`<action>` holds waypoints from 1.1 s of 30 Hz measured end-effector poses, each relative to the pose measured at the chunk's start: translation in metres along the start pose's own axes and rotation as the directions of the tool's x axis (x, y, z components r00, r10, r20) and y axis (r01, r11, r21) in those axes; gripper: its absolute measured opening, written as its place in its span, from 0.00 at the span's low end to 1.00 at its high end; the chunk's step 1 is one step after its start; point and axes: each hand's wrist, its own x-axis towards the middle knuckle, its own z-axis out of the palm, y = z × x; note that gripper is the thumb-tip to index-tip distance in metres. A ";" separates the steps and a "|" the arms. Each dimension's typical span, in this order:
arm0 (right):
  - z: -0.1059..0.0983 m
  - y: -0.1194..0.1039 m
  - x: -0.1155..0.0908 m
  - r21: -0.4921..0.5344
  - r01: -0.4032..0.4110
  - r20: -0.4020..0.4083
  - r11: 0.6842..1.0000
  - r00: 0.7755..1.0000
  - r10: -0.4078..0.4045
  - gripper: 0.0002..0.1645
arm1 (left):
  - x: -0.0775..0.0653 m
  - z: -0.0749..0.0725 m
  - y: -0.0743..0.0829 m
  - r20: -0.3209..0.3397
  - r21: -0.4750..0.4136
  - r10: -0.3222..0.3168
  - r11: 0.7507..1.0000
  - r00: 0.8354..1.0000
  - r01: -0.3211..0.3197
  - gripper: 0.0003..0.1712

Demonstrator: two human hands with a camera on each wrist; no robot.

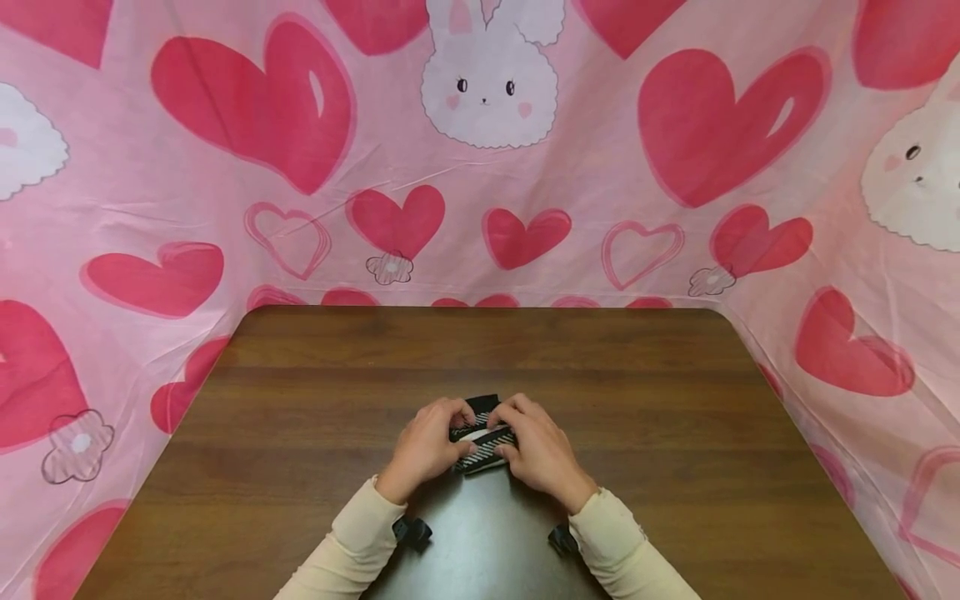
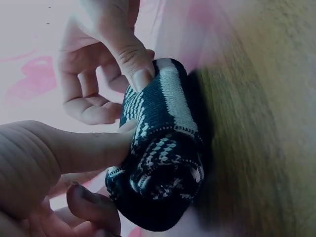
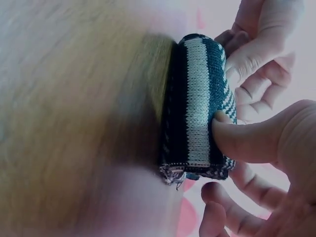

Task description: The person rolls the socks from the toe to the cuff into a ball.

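Note:
A rolled-up black-and-white knit piece (image 1: 483, 450) lies on the table near its front middle, a black flap stretching out on its far side. My left hand (image 1: 429, 446) holds the roll's left end, thumb against the near side and fingers bent over the top. At the other end my right hand (image 1: 542, 446) grips it the same way. Spiral layers of the knit roll (image 2: 168, 148) show at one end in the left wrist view. A pale stripe runs along the knit roll (image 3: 197, 98) in the right wrist view, with loose threads at its lower end.
The brown wooden table (image 1: 300, 392) has rounded far corners. Pink cloth (image 1: 525, 179) with hearts and rabbits hangs behind it and along both sides. Small black devices (image 1: 412, 533) sit under the wrists by the cream sleeves (image 1: 348, 533).

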 end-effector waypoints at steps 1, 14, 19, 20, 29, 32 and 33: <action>0.000 0.000 0.000 -0.015 0.011 -0.004 1.000 1.000 -0.011 0.22 | 0.000 0.000 0.001 -0.003 -0.002 0.004 1.000 1.000 -0.004 0.16; -0.013 -0.007 -0.007 -0.389 0.270 0.097 0.881 0.963 -0.252 0.17 | -0.011 0.000 0.015 0.000 0.334 0.105 0.937 0.994 -0.099 0.06; -0.013 -0.008 -0.006 -0.408 0.289 0.123 0.866 0.957 -0.261 0.24 | -0.011 0.000 0.017 0.051 0.394 0.148 0.906 0.988 -0.156 0.15; -0.013 -0.008 -0.005 -0.411 0.287 0.125 0.865 0.958 -0.259 0.24 | -0.011 0.000 0.017 0.055 0.400 0.152 0.902 0.987 -0.161 0.17; -0.005 -0.006 0.006 -0.477 0.332 0.134 0.814 0.943 -0.306 0.24 | -0.005 0.005 0.017 0.040 0.456 0.143 0.878 0.989 -0.146 0.26; -0.005 -0.005 0.009 -0.462 0.341 0.144 0.818 0.940 -0.310 0.19 | -0.002 0.005 0.017 0.046 0.462 0.128 0.877 0.991 -0.135 0.25; -0.004 -0.005 0.010 -0.449 0.341 0.147 0.826 0.940 -0.308 0.17 | -0.001 0.005 0.017 0.047 0.463 0.121 0.877 0.992 -0.129 0.25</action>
